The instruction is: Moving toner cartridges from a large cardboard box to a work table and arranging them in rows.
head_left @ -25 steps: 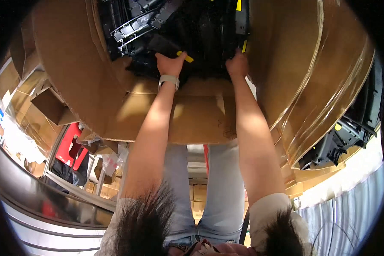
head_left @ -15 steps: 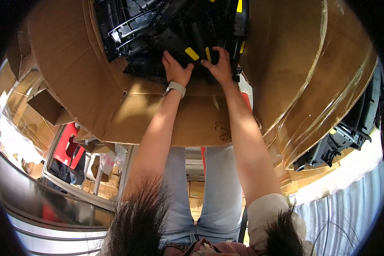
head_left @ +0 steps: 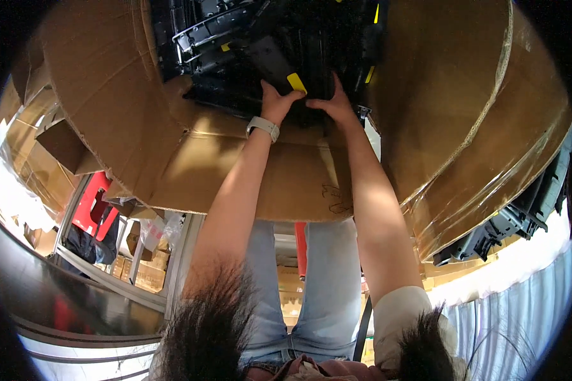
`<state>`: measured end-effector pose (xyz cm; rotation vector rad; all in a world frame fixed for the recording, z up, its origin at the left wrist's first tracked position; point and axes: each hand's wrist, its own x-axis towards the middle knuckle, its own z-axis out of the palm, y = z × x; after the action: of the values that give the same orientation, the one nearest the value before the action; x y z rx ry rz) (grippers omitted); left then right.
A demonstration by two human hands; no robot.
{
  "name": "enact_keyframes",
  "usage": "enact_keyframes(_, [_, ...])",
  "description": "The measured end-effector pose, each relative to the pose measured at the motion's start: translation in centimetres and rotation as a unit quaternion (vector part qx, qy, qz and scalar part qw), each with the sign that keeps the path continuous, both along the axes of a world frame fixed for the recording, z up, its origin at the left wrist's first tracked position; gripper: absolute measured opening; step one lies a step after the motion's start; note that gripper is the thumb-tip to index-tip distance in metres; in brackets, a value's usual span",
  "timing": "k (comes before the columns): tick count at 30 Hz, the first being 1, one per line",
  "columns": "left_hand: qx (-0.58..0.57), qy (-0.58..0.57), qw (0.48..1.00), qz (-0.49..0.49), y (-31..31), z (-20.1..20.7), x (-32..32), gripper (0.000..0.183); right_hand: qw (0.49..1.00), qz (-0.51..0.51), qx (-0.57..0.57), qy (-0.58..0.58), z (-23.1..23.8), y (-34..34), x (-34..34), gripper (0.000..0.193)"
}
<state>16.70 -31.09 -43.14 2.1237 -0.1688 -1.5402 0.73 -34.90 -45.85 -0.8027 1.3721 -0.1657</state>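
Several long black plastic parts lie jumbled in a deep cardboard box (head_left: 286,190), some with yellow labels. My left hand (head_left: 278,105), with a pale watch band at the wrist, grips the near end of a black plastic part (head_left: 270,57). Its thumb lies beside that part's yellow label (head_left: 297,82). Close to its right, my right hand (head_left: 338,106) has thumb and forefinger spread around the near end of a dark black plastic part (head_left: 314,54). The other fingers of both hands are mostly hidden among the dark parts.
High cardboard walls (head_left: 438,95) stand on both sides of my arms. More black parts (head_left: 508,222) sit outside the box at right. To the left are a red plastic piece (head_left: 95,206), a metal frame (head_left: 108,282) and an open carton (head_left: 70,146).
The view has shifted, so the box and parts appear farther right. My right hand has come slightly nearer, with thumb and forefinger wider apart. The yellow label beside it no longer shows.
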Motion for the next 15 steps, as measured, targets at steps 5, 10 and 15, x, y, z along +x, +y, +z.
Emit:
enact_keyframes(5, [-0.043, 0.065, 0.997, 0.015, 0.2, 3.7, -0.9, 0.101, 0.991, 0.123, -0.055, 0.006, 0.4, 1.5, -0.9, 0.117])
enact_keyframes(10, [0.003, 0.032, 0.998, -0.050, -1.2, 4.4, -1.8, 0.104, 0.996, 0.092, 0.006, -0.006, 2.2, 0.8, -1.7, 0.114])
enact_keyframes(15, [-0.019, -0.054, 0.998, -0.016, -0.2, -0.2, -3.2, 0.110, 0.995, 0.096, 0.000, 0.005, 0.5, -0.5, 0.0, 0.112])
